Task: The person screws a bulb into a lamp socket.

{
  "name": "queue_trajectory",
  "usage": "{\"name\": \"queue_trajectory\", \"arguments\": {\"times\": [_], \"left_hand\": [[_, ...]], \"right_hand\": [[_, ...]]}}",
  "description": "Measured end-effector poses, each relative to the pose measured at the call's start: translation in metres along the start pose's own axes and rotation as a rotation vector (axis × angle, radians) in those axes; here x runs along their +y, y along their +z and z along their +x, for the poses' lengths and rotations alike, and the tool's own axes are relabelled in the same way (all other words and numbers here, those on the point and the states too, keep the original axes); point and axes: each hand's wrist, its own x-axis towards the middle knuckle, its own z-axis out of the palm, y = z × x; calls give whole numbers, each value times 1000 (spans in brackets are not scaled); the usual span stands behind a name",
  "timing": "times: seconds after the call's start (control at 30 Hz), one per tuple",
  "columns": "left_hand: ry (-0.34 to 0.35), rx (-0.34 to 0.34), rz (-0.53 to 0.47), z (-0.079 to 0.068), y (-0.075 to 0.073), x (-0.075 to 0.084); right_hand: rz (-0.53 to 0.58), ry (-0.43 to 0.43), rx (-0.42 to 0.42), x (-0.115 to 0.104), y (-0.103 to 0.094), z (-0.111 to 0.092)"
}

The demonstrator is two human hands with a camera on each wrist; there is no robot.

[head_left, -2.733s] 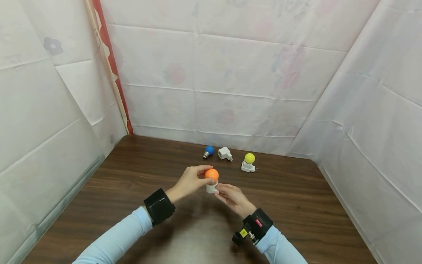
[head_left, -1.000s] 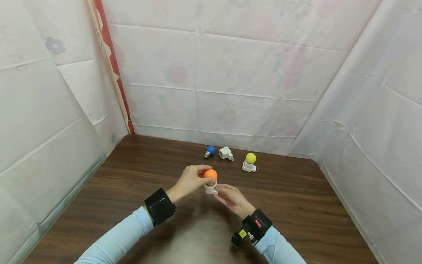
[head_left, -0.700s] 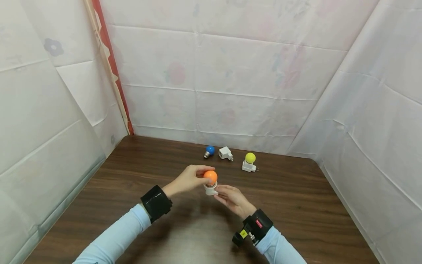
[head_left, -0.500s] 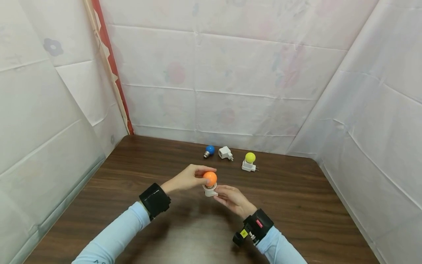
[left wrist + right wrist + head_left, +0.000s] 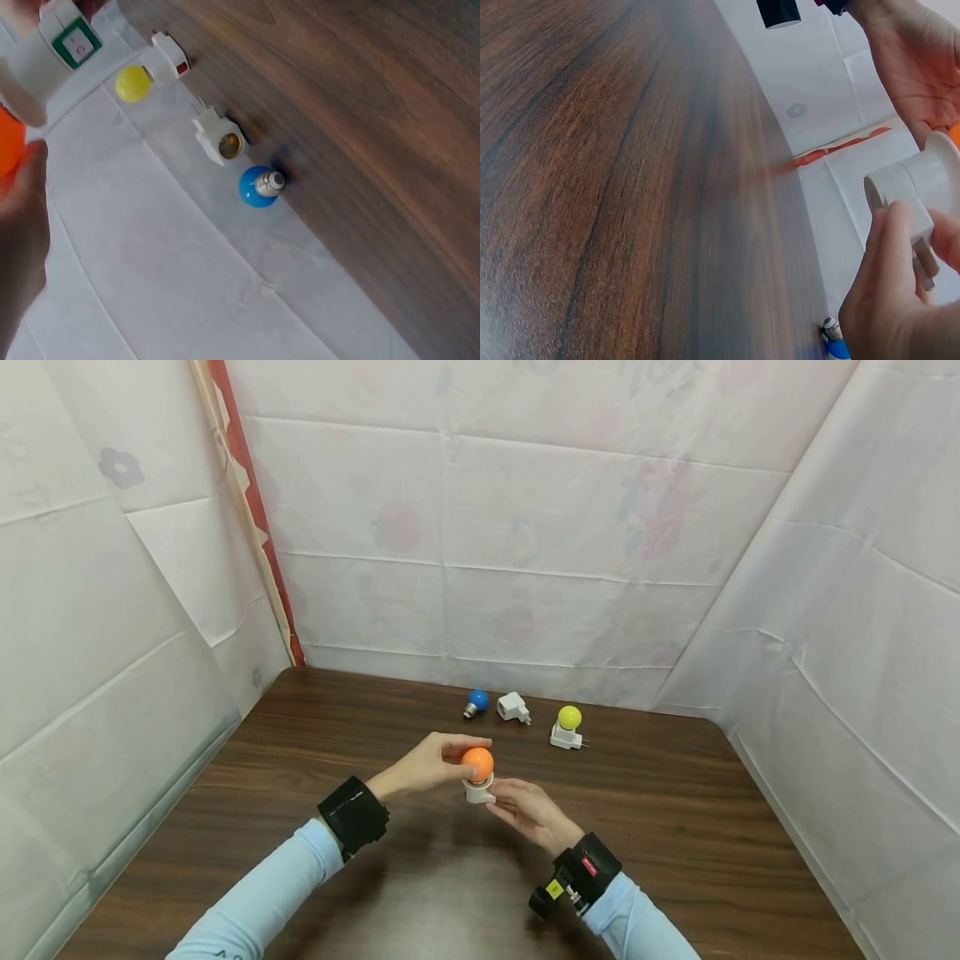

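At six o'clock from the blue bulb (image 5: 478, 700), left fingers (image 5: 465, 741) pinch an orange bulb (image 5: 481, 760), right fingers (image 5: 894, 244) a socket (image 5: 476, 793). Turning squarely seems best.

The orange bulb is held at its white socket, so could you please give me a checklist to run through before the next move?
1. Orange bulb gripped: ok, the left hand pinches it.
2. White socket steadied: ok, the right hand holds it.
3. Bulb fully seated: not ok, some of its metal base seems to show above the rim.
4. Threads engaged straight: cannot tell, the rim hides them.
5. Switch off: cannot tell, its position is too blurred.
6. Hands clear of the blue bulb and the empty socket: ok, both lie farther back.
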Motion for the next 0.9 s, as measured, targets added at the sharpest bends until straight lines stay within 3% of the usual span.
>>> {"name": "queue_trajectory", "arguments": {"times": [0.2,0.37,0.6,0.9], "left_hand": [[-58,288,120,-2,15,4],[-73,392,193,-2,25,8],[-43,368,197,-4,26,9],[11,200,101,-5,17,2]], "right_hand": [[19,-26,56,-1,2,0],[30,-48,75,0,3,1],[21,-69,50,2,4,-2],[22,-50,44,3,3,-4]]}}
